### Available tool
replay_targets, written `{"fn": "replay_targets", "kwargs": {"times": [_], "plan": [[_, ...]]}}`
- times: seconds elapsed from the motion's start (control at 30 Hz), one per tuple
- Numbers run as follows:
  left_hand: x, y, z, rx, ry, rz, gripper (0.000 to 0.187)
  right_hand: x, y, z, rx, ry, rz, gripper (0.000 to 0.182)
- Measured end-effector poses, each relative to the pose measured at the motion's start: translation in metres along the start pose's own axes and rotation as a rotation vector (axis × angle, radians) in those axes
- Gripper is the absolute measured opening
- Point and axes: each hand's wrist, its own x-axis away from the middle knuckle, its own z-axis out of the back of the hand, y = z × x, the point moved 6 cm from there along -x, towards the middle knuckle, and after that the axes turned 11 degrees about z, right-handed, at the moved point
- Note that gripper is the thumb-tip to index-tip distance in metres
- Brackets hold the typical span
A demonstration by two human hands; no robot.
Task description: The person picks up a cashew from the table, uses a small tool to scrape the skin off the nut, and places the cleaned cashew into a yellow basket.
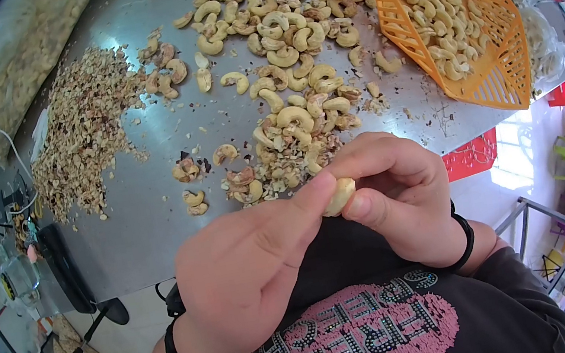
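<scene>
Between the fingertips of both hands is one pale cashew nut (pixel 340 197), held just over the table's near edge. My left hand (pixel 245 266) is closed, its thumb and fingers pinching the nut from the left. My right hand (pixel 399 194) grips the same nut from the right with thumb and forefinger. Right behind the hands lies a small heap of cashews and skin flakes (pixel 297 132). Farther back spreads a larger pile of whole cashews (pixel 283 10), some with brown skin patches. Part of the nut is hidden by the fingers.
An orange plastic basket (pixel 462 80) with peeled cashews stands at the right on the metal table (pixel 151 245). A heap of skin flakes and bits (pixel 80 121) lies at the left. A large clear bag of nuts (pixel 27 55) is at the back left. A red container (pixel 472 157) shows below the right edge.
</scene>
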Motion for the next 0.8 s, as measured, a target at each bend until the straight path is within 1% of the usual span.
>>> {"fn": "replay_targets", "kwargs": {"times": [0.07, 0.1, 0.17, 0.2, 0.27, 0.4, 0.47, 0.6, 0.67, 0.7, 0.77, 0.8], "plan": [[-0.001, -0.005, -0.002, 0.228, -0.095, 0.171, 0.036, -0.001, 0.001, -0.002, -0.166, 0.016, -0.024, 0.019], [0.000, -0.006, -0.002, 0.229, -0.096, 0.170, 0.036, -0.001, 0.001, -0.002, -0.166, 0.017, -0.024, 0.019], [0.002, -0.012, -0.001, 0.347, -0.073, 0.267, 0.028, 0.002, 0.006, -0.004, -0.356, 0.046, -0.132, 0.021], [0.001, -0.011, 0.001, 0.347, -0.073, 0.267, 0.028, 0.002, 0.007, -0.003, -0.356, 0.046, -0.131, 0.021], [0.001, -0.016, 0.001, 0.364, -0.091, 0.407, 0.032, 0.004, 0.011, -0.001, -0.329, 0.032, -0.163, 0.022], [0.003, -0.021, -0.002, 0.378, -0.155, 0.430, 0.035, 0.003, 0.012, -0.002, -0.368, 0.043, -0.172, 0.021], [0.005, -0.021, -0.005, 0.322, -0.207, 0.380, 0.037, 0.003, 0.012, -0.002, -0.366, 0.029, -0.172, 0.021], [0.003, -0.019, -0.006, 0.298, -0.190, 0.355, 0.037, 0.002, 0.009, -0.004, -0.328, 0.011, -0.151, 0.021], [0.004, -0.021, -0.006, 0.360, -0.118, 0.361, 0.041, 0.003, 0.009, -0.002, -0.287, 0.008, -0.137, 0.021], [0.003, -0.019, -0.004, 0.360, -0.118, 0.361, 0.041, 0.003, 0.008, -0.002, -0.287, 0.009, -0.137, 0.021], [0.003, -0.019, -0.005, 0.431, -0.194, 0.484, 0.036, 0.002, 0.007, -0.002, -0.291, -0.002, -0.142, 0.021], [0.003, -0.019, -0.002, 0.431, -0.194, 0.484, 0.036, 0.002, 0.007, -0.002, -0.291, -0.002, -0.141, 0.021]]}}
